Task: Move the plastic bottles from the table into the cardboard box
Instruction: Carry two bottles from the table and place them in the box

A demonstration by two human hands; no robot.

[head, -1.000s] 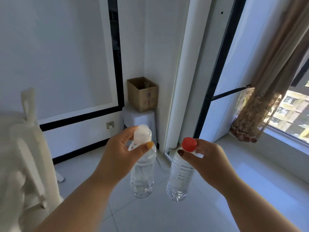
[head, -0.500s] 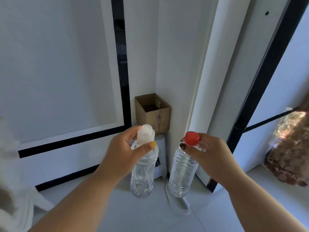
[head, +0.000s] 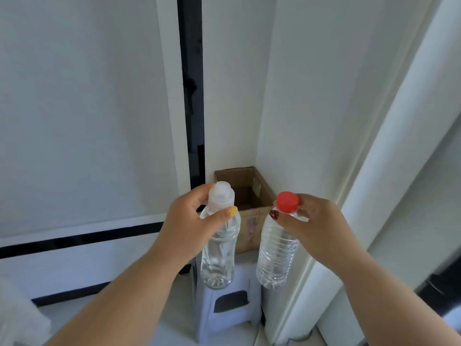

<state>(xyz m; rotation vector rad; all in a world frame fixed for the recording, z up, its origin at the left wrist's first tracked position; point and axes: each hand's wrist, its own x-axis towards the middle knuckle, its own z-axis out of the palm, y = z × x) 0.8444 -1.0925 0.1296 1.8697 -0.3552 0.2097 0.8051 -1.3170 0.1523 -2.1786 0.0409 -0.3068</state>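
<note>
Just beyond the fingertips, the cardboard box [head: 245,193] has loomed much nearer than 1 second ago, left hand [head: 189,223] pinching the white-capped bottle [head: 219,248], right hand [head: 311,228] the red-capped bottle [head: 277,253], so dropping both looks imminent.

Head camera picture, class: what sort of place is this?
Probably a corner of a plain room at home: white walls, a cardboard box on a plastic stool, a black-framed panel.
</note>
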